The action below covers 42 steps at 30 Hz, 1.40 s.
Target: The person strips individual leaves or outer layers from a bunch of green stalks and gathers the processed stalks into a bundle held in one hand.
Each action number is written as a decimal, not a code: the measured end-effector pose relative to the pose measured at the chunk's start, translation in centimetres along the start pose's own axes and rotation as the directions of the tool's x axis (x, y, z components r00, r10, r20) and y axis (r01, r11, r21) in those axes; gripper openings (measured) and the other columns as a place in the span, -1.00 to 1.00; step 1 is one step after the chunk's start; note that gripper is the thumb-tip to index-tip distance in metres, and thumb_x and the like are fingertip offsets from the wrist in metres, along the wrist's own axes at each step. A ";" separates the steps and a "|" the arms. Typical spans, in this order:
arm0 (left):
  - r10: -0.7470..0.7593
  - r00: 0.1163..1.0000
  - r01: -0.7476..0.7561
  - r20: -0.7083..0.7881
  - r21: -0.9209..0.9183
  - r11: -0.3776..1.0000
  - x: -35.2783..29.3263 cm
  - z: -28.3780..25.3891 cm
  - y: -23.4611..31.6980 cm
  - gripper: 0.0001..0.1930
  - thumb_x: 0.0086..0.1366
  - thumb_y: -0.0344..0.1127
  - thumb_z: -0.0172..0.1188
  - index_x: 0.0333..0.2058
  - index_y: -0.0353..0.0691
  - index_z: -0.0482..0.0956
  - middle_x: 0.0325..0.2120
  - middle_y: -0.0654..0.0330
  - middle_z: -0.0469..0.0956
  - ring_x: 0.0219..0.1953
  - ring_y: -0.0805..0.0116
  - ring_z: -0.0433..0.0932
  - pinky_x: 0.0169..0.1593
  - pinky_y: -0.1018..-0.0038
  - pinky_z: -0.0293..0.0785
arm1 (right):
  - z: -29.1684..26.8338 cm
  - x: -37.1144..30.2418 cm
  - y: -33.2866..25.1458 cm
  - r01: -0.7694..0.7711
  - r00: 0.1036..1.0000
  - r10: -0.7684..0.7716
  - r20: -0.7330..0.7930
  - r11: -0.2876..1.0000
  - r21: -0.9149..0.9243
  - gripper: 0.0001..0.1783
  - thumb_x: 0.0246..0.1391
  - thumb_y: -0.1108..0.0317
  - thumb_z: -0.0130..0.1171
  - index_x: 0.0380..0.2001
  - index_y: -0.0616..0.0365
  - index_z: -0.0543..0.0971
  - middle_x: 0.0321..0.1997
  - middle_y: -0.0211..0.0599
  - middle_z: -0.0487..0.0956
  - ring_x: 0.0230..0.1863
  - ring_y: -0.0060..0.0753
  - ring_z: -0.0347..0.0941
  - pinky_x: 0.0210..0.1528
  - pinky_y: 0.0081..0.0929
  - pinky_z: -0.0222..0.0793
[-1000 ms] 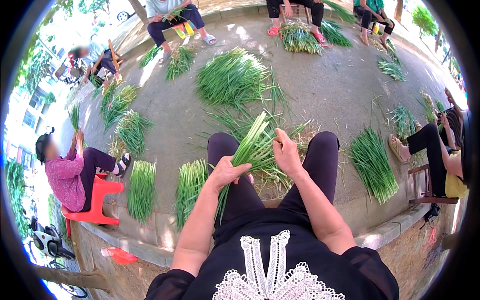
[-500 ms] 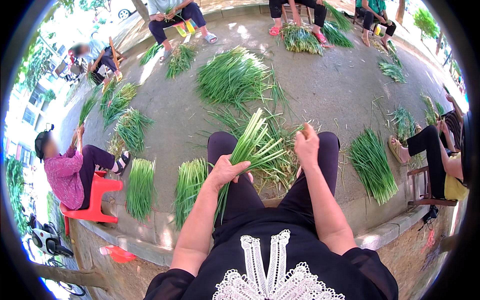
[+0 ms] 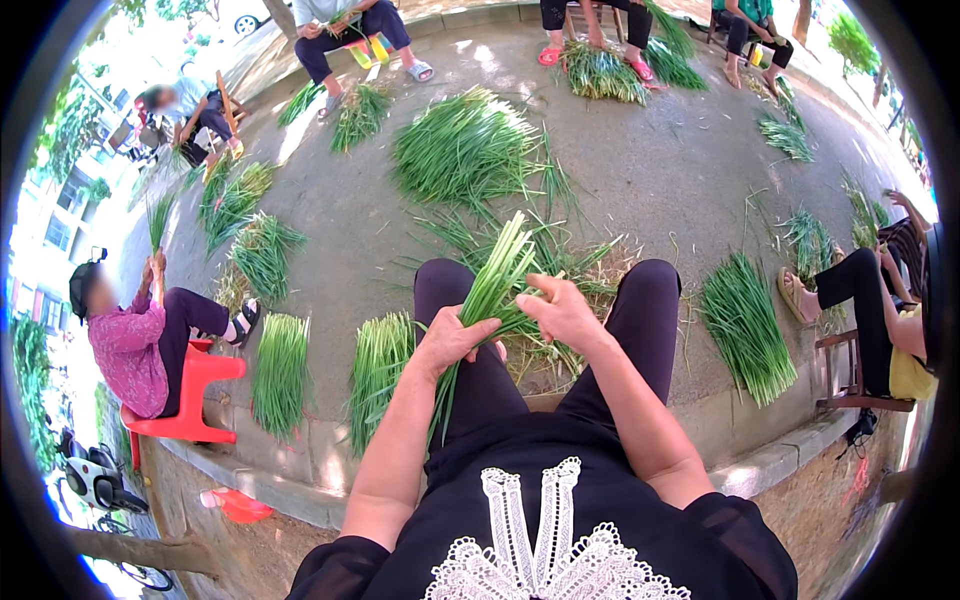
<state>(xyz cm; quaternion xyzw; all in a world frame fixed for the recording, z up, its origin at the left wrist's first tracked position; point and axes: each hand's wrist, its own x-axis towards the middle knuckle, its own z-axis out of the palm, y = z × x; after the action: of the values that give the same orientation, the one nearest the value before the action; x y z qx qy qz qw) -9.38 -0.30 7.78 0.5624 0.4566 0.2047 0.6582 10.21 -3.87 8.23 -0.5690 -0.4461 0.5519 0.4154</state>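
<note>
My left hand (image 3: 452, 342) is closed around a bunch of garlic chives (image 3: 500, 268) above my left thigh. The pale stalk ends point up and away from me, and the green leaves hang down below my fist. On the right side of the bunch, my right hand (image 3: 562, 318) has its thumb and forefinger bent in at the stalks, pinching among them. Its other fingers are curled in. Between my knees, loose chives and yellowed trimmings (image 3: 545, 352) lie on the ground, partly hidden by my hands.
A large chive heap (image 3: 465, 148) lies ahead. Laid bundles (image 3: 380, 370) flank my left leg, and another bundle (image 3: 748, 325) lies to my right. People sit around with chives, one on a red plastic stool (image 3: 195, 400) at left. A curb (image 3: 735, 485) runs behind me.
My right hand has come left and down from above my right knee to the stalks of the bunch. My left hand keeps its hold in nearly the same place.
</note>
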 end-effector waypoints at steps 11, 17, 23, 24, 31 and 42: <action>-0.005 1.000 0.006 -0.016 0.023 1.000 0.0 -0.1 -0.3 -0.78 0.11 -0.26 0.23 -0.35 -0.31 0.54 -0.61 0.26 0.51 -0.75 0.61 0.33 -0.70 0.66 0.24 | 2.0 0.9 0.2 -0.031 0.999 0.028 0.032 0.996 0.081 -0.76 0.12 0.31 -0.05 -0.33 0.30 0.48 -0.69 -0.49 0.31 -0.81 -0.70 0.21 -0.79 -0.67 0.18; 0.001 0.999 0.000 -0.032 0.024 1.000 0.1 -0.2 -0.6 -0.76 0.10 -0.25 0.24 -0.36 -0.32 0.54 -0.60 0.25 0.51 -0.76 0.59 0.33 -0.69 0.64 0.25 | 2.1 1.5 1.4 0.051 0.998 -0.052 0.028 0.998 0.028 -0.71 0.13 0.31 -0.08 -0.58 0.28 0.40 -0.70 -0.47 0.31 -0.80 -0.68 0.22 -0.79 -0.65 0.19; 0.012 1.000 -0.012 -0.024 0.005 1.000 0.4 -0.2 -0.9 -0.76 0.10 -0.25 0.24 -0.36 -0.32 0.54 -0.60 0.24 0.53 -0.76 0.59 0.33 -0.69 0.64 0.25 | 1.9 1.9 2.8 0.205 0.978 -0.210 -0.018 0.968 -0.147 -0.73 0.08 0.35 -0.08 -0.62 0.28 0.40 -0.71 -0.46 0.33 -0.78 -0.66 0.25 -0.75 -0.62 0.19; 0.012 1.000 -0.012 -0.026 0.012 1.000 0.4 -0.3 -0.9 -0.75 0.10 -0.25 0.24 -0.35 -0.33 0.54 -0.60 0.24 0.53 -0.76 0.59 0.33 -0.69 0.64 0.25 | 1.8 1.9 3.0 0.216 0.976 -0.218 0.004 0.965 -0.147 -0.73 0.08 0.35 -0.08 -0.62 0.28 0.40 -0.70 -0.46 0.33 -0.78 -0.67 0.25 -0.74 -0.62 0.19; 0.006 0.999 -0.005 -0.039 0.027 1.000 0.4 -0.3 -0.9 -0.74 0.10 -0.24 0.24 -0.35 -0.33 0.53 -0.59 0.23 0.54 -0.76 0.59 0.33 -0.69 0.64 0.26 | 1.7 0.8 2.1 0.172 0.984 -0.168 0.068 0.983 -0.066 -0.75 -0.02 0.37 -0.07 -0.66 0.32 0.38 -0.74 -0.39 0.30 -0.69 -0.64 0.15 -0.64 -0.52 0.10; 0.004 0.999 -0.005 -0.047 -0.010 1.000 -0.1 -0.2 -0.1 -0.73 0.12 -0.23 0.22 -0.31 -0.33 0.53 -0.57 0.21 0.55 -0.74 0.59 0.34 -0.69 0.65 0.26 | -1.8 -0.7 -1.1 -0.026 0.993 -0.043 0.106 0.818 0.575 -0.84 0.09 0.40 -0.05 -0.53 0.21 0.41 -0.78 -0.39 0.31 -0.81 -0.55 0.19 -0.73 -0.54 0.19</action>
<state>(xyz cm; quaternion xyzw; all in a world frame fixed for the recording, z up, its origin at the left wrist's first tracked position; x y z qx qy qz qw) -9.65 -0.27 7.71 0.5550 0.4697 0.2219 0.6497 11.94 -4.20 9.55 -0.3825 -0.2844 0.6906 0.5440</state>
